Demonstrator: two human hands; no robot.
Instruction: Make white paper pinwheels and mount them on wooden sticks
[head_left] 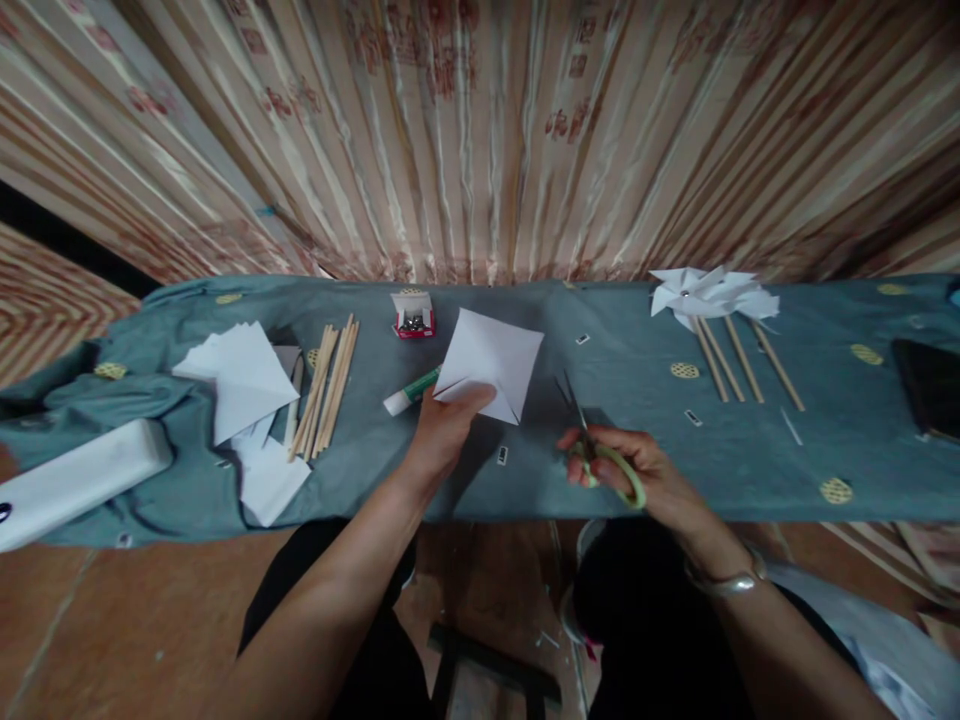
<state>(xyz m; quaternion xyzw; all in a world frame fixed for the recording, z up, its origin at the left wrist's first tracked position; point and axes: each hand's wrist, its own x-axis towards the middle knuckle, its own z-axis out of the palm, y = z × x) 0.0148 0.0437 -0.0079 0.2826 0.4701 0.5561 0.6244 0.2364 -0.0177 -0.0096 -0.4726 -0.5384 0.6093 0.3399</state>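
Observation:
My left hand (450, 425) pinches the near left side of a square white sheet of paper (499, 350), thumb on top. Cuts run in from the sheet's near corners. My right hand (630, 460) holds a pair of scissors (589, 440) with green handles, its blades slightly parted and pointing away from me, apart from the paper. Partly behind my left hand lies a green glue stick (412, 390) with a white cap. A small red and white box (414, 315) of shiny metal pins or tacks stands open beyond it.
Wooden sticks (330, 385) and white paper sheets (251, 380) lie at left, beside a long white case (90, 475). Several paper pinwheels (712, 295) on sticks rest at right. A dark object (926, 385) sits at the far right of the cloth-covered table (622, 350). A curtain (480, 140) hangs behind.

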